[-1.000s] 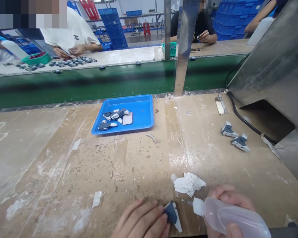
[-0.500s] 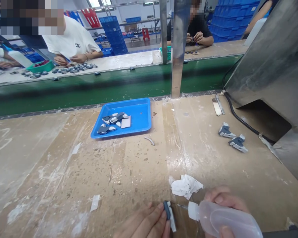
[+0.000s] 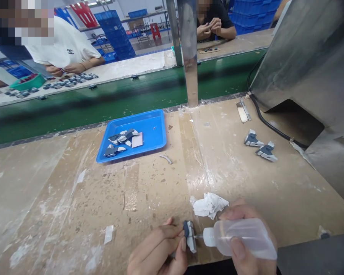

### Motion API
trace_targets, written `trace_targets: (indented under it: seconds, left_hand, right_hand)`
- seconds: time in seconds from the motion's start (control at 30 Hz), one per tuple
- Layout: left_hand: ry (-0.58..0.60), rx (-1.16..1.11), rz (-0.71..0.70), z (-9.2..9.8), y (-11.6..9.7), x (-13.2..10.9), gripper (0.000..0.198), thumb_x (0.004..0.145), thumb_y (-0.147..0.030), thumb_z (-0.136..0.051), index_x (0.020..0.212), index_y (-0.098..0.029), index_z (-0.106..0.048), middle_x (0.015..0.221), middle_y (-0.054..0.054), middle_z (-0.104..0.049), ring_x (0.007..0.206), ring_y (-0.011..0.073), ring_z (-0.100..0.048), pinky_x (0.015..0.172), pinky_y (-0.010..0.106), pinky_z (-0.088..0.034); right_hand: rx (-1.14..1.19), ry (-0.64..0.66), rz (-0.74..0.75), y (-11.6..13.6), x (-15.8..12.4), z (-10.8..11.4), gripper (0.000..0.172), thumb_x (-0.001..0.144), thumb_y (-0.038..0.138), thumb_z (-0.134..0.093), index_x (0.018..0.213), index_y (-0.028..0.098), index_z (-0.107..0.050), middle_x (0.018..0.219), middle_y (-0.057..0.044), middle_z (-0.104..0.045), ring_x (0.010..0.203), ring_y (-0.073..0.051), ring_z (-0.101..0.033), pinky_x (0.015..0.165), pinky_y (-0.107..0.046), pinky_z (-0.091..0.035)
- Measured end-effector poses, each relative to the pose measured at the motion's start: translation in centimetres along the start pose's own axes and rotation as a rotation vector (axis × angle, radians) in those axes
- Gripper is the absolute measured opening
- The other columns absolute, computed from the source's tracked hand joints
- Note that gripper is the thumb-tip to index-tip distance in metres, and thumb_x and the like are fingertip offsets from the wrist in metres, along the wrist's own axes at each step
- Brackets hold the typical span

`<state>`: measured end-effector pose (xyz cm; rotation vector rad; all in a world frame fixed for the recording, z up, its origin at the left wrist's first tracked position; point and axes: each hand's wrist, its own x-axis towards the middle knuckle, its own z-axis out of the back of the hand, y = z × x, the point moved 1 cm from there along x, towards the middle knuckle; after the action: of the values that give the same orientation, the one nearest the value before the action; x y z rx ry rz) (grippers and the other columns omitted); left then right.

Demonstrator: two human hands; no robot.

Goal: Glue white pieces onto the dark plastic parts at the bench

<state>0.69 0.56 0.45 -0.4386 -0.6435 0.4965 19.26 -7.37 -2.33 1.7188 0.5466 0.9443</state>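
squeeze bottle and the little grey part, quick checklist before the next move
1. Left hand grips the small grey and white part at its fingertips: ok.
2. Right hand wraps the clear squeeze bottle, thumb on its side: ok.
3. Nozzle tip meets the part's face: ok, it looks in contact.
4. Liquid left in the bottle: cannot tell.
5. Crumpled white tissue lies beside the right hand on the worktable: ok.
6. Blue tray with other parts sits apart from both hands: ok.
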Motion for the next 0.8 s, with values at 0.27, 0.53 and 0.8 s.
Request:
trace_targets:
  seconds: [0.27,0.53,0.8]
  left_hand:
    - [-0.006,-0.022,0.048,0.0,-0.3,0.0,0.017,0.090,0.002,-0.067,0.092,-0.015,-0.068,0.093,0.005,-0.077,0.088,0.0142,-0.076,0.101,0.028,-0.063]
    - [0.005,-0.027,0.055,0.2,-0.2,0.0,0.016,0.091,0.000,-0.066,0.092,-0.015,-0.069,0.092,0.004,-0.077,0.088,0.0134,-0.076,0.102,0.027,-0.061]
    - [0.034,-0.021,0.092,0.3,-0.3,0.3,0.016,0.092,-0.001,-0.065,0.090,-0.016,-0.068,0.092,0.003,-0.077,0.090,0.0120,-0.076,0.104,0.022,-0.059]
  right_hand:
    - [-0.099,0.069,0.016,0.6,0.1,0.0,0.023,0.097,0.043,-0.066,0.104,0.023,-0.058,0.079,0.002,-0.055,0.057,-0.010,-0.054,0.051,-0.022,-0.047]
    - [-0.238,0.014,0.106,2.0,1.5,-0.9,0.030,0.098,0.050,-0.062,0.094,0.021,-0.058,0.073,0.001,-0.059,0.058,-0.011,-0.059,0.052,-0.021,-0.052]
    - [-0.304,-0.047,0.126,2.3,1.7,-1.2,0.038,0.099,0.055,-0.059,0.087,0.020,-0.059,0.067,0.000,-0.058,0.053,-0.011,-0.058,0.048,-0.020,-0.052]
